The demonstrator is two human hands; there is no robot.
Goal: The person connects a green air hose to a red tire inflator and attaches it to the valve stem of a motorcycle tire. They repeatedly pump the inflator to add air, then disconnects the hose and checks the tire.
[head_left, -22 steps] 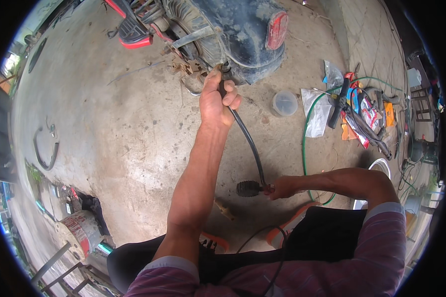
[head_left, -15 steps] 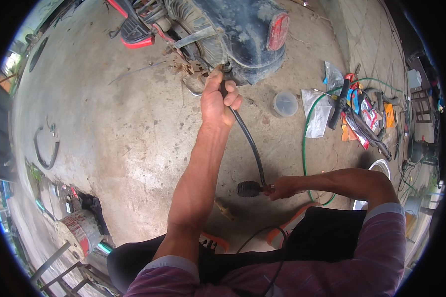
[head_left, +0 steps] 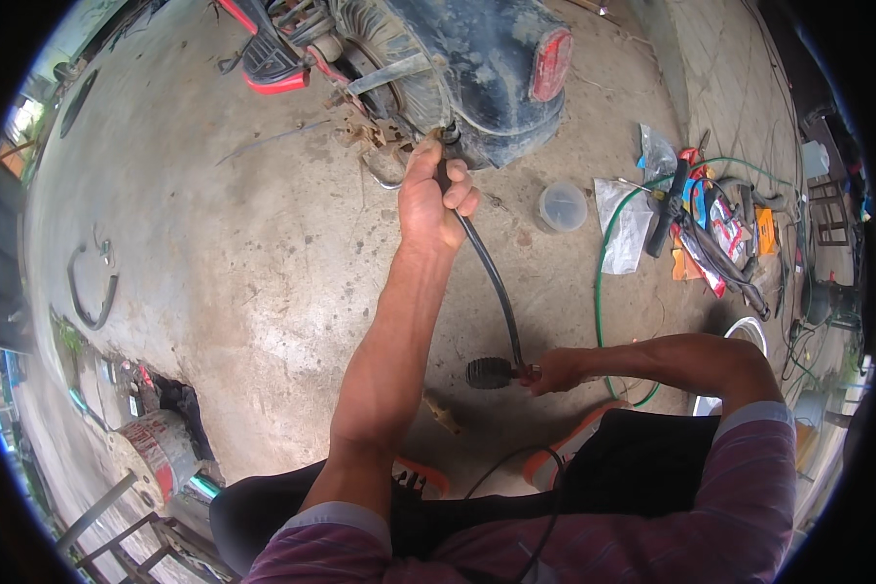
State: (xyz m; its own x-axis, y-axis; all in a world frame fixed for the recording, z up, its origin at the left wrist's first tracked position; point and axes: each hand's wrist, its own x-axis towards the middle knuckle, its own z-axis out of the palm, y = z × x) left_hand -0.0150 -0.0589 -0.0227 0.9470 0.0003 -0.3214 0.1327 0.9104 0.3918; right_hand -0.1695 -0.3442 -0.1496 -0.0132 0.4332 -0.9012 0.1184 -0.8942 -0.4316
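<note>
My left hand is wrapped round a black hose at the lower edge of a dusty scooter's rear body; exactly where the hose ends under my fingers is hidden. The hose curves down to my right hand, whose fingers close on its lower end and a metal piece there, beside a black ridged round fitting. Below them a small yellowish object lies on the concrete floor, near my shoes.
A clear round container, a pile of packets and black rubber pieces, and a green hose lie to the right. A white basin is behind my right arm. A spool and broken floor edge are at left, with a bent tube above.
The view has shifted slightly, with the scooter and left hand appearing a little further right and down. Both hands keep their grip on the hose.
</note>
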